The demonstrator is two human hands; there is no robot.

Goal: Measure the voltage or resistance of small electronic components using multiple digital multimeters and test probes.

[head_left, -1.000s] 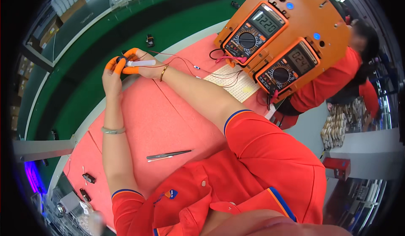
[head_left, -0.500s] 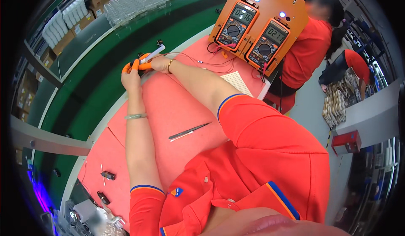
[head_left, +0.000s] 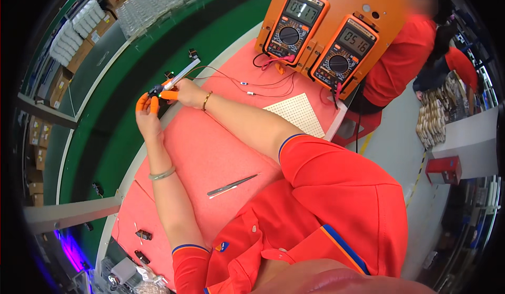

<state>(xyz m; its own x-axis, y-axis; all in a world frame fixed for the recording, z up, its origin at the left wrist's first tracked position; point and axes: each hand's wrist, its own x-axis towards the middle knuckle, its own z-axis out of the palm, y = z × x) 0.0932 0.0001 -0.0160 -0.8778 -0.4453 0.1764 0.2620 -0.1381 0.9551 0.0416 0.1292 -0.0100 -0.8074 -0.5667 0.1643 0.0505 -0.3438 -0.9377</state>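
Note:
Both my hands meet over the edge of the green conveyor belt, orange finger cots on several fingertips. My left hand [head_left: 148, 116] is closed on a small black electronic part [head_left: 155, 90]. My right hand [head_left: 188, 93] grips a white pen-shaped tool [head_left: 182, 73], its lower end against or close to that part; I cannot tell whether they touch. Thin wires [head_left: 223, 75] run from near my right hand toward two orange multimeters [head_left: 296, 26] on an upright orange panel. Black tweezers [head_left: 231, 185] lie on the pink mat beside a thin white swab.
The green belt [head_left: 105, 136] curves past the pink mat [head_left: 221, 147], carrying small black parts [head_left: 194, 54]. A perforated cream board [head_left: 297, 114] lies below the multimeters. More black parts [head_left: 143, 235] sit at the mat's lower left. A person in red [head_left: 402, 57] is behind the panel.
The view has shifted slightly. My hands have moved a little left and down in it, and the black part now shows between them. The multimeter readings differ; the panel's right blue lamp has gone out.

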